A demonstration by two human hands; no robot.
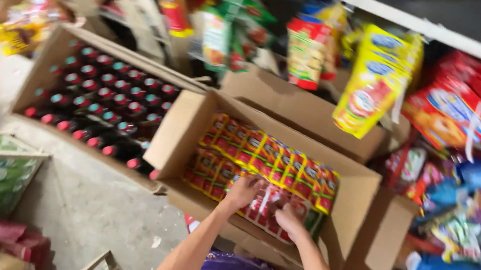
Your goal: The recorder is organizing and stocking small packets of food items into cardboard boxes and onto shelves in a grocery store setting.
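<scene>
I'm in a small shop's stock corner: snack packets (375, 79) hang in strips from a shelf (431, 30), open cartons (180, 139) of sachets (274, 162) and bottles (101, 103) sit on the concrete floor (98, 209).

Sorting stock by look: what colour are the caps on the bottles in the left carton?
Red caps, clearest in the head view.
</scene>
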